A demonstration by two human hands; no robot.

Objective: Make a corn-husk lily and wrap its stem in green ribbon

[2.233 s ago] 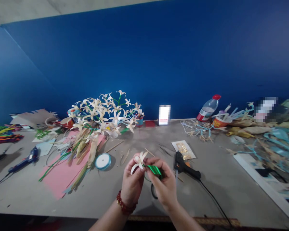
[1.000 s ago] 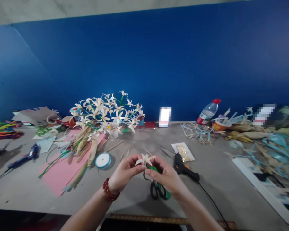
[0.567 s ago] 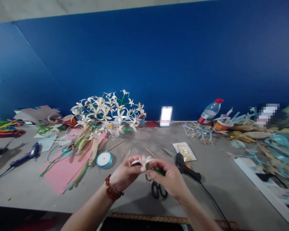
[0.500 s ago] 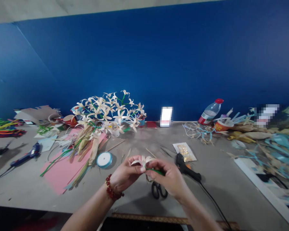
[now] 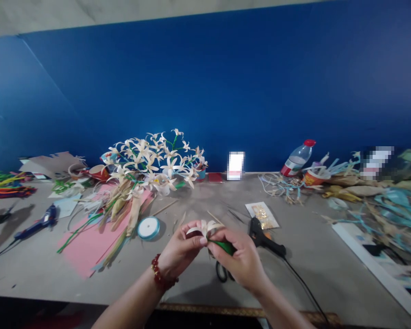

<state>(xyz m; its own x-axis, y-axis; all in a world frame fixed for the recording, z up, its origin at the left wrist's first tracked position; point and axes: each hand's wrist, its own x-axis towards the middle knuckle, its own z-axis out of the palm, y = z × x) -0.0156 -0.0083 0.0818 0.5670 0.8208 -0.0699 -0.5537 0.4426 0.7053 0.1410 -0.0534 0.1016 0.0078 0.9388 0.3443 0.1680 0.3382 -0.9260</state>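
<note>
Sitting well beyond and to the right of my right grip (image 5: 241, 258), a red-and-orange paper cup (image 5: 315, 177) holds a loose sheaf of pale, straw-like pieces. Just left of that cup, a clear bottle (image 5: 296, 161) with a red cap and a red-and-white label leans to one side; how full it is I cannot tell. Nearer, just past my right grip, a flat white packet (image 5: 263, 215) shows gold bits inside. Straight beyond my left grip (image 5: 181, 249), a small blue cup (image 5: 201, 173) stands at the edge of a large spray of white flowers (image 5: 149, 157), and what fills it is partly hidden. Farther left, a red cup (image 5: 99, 172) is tipped, its inside too small to read.

Both grips meet low in the middle, above the grey worktop (image 5: 55, 281). My left grip is pinched, thumb against fingers, on the base of a single white flower (image 5: 204, 229), its petals spreading above the fingertips. My right grip, closed too, has a glossy green strip (image 5: 226, 247) between thumb and fingers, one end at the flower's base. Black-handled scissors (image 5: 221, 273) lie below, partly covered by my right grip.
</note>
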